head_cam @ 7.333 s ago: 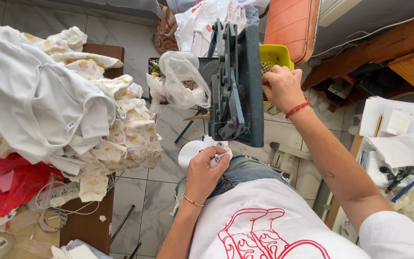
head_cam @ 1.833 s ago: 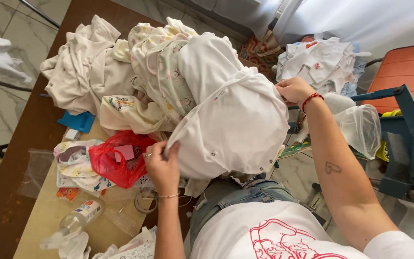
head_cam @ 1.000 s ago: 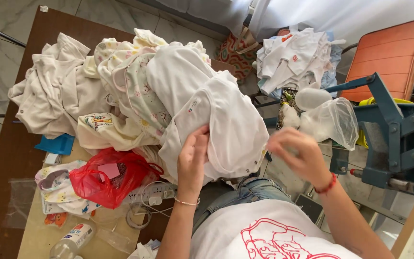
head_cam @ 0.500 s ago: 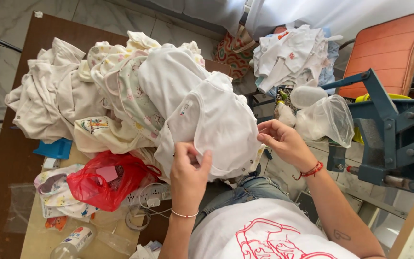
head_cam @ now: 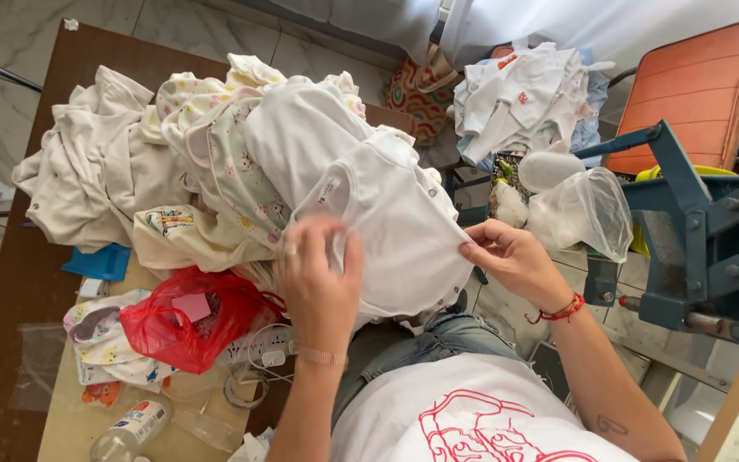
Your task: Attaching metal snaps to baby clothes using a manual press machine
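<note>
Far to the left of the hands a heap of cream clothes (head_cam: pixel 87 180) spreads toward the counter's (head_cam: pixel 10 316) left edge, leaving only a strip of bare brown wood there. Nearer the left hand (head_cam: pixel 318 274), a red plastic bag (head_cam: pixel 186 316) lies just beside its wrist, with a small bottle (head_cam: pixel 130 428) below at the counter's near edge. The left hand lies on the white baby bodysuit (head_cam: pixel 387 222), fingers curled and pinching its cloth. The bodysuit tops the pile and hangs over the counter's near edge, stretched between both hands. The right hand (head_cam: pixel 515 261), with a red cord at the wrist, grips the bodysuit's right hem between thumb and fingers. To the right of that hand hangs a clear plastic bag (head_cam: pixel 583 210), then a blue metal press (head_cam: pixel 712 248) stands close, crowding that side.
</note>
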